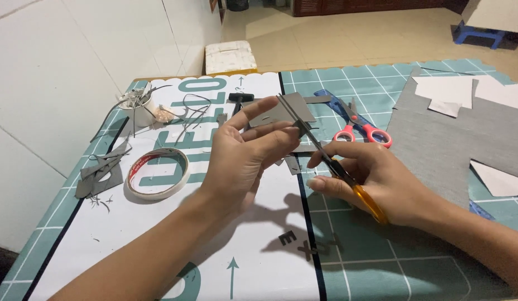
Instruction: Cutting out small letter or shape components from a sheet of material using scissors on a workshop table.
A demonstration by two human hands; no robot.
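Scissors biting into a small grey card piece.
Left hand fingers pinch the grey card piece; right hand grips the orange-handled scissors, just right of the tape roll. Best to keep the card taut and cut slowly.

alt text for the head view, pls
A right hand cuts a small grey card piece with orange-handled scissors while the left hand holds it above a teal cutting mat; a tape roll lies left.
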